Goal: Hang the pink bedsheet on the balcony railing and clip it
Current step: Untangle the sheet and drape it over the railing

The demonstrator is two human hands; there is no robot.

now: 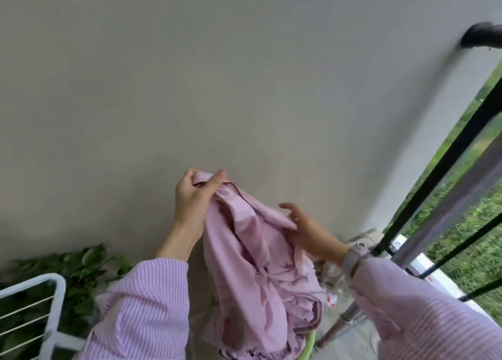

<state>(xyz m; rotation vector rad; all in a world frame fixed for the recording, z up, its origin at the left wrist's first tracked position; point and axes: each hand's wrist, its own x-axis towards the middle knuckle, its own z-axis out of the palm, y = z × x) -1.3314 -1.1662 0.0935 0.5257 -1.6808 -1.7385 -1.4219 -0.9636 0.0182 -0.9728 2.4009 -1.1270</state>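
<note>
The pink bedsheet [252,267] hangs bunched in front of me, its lower folds dropping toward a green-rimmed basket [309,343]. My left hand [191,196] pinches the sheet's top edge and holds it up near the wall. My right hand [304,229] grips a fold lower down on the right, fingers partly spread. The black balcony railing [445,166] runs diagonally at the right, apart from the sheet. No clips can be seen.
A plain grey wall [217,74] fills the view ahead. A white drying rack [35,305] stands at lower left before leafy plants [84,267]. Grass lies beyond the railing. A black pipe [480,34] juts out at upper right.
</note>
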